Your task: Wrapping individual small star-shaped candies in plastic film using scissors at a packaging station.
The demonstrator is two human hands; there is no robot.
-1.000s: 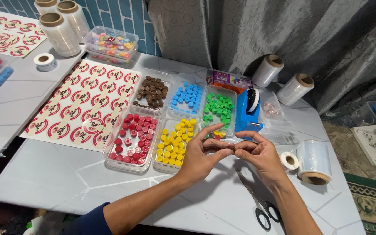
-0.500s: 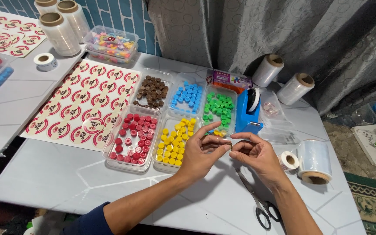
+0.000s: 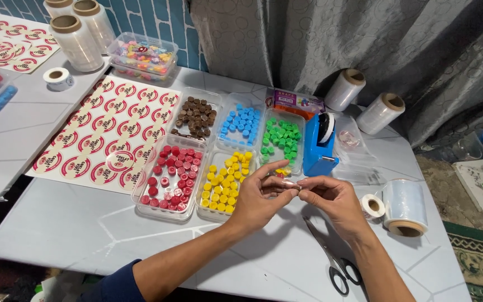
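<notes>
Both hands meet over the white table (image 3: pixel 74 223), just in front of the blue tape dispenser (image 3: pixel 318 148). The left hand (image 3: pixel 261 196) and the right hand (image 3: pixel 331 198) pinch a small clear-wrapped piece (image 3: pixel 290 183) between their fingertips, one hand at each end; what is inside it is too small to tell.

Left of the dispenser stand clear trays: green pieces (image 3: pixel 282 138) right beside it, then blue pieces (image 3: pixel 240 122) and brown pieces (image 3: pixel 195 114), with yellow pieces (image 3: pixel 222 182) and red pieces (image 3: pixel 170 176) in the nearer row. Further left lies a sheet of round red-and-white stickers (image 3: pixel 104 131). Scissors (image 3: pixel 331 257) lie on the table nearer the person than the dispenser, under the right forearm. To the dispenser's right sit a small white tape roll (image 3: pixel 372 206) and a larger roll of clear film (image 3: pixel 405 207); two more film rolls (image 3: pixel 364 100) lie behind it against a grey curtain (image 3: pixel 336 39). A blue tiled wall (image 3: pixel 157 19) shows at the far left, and a patterned rug (image 3: pixel 479 263) covers the floor to the right.
</notes>
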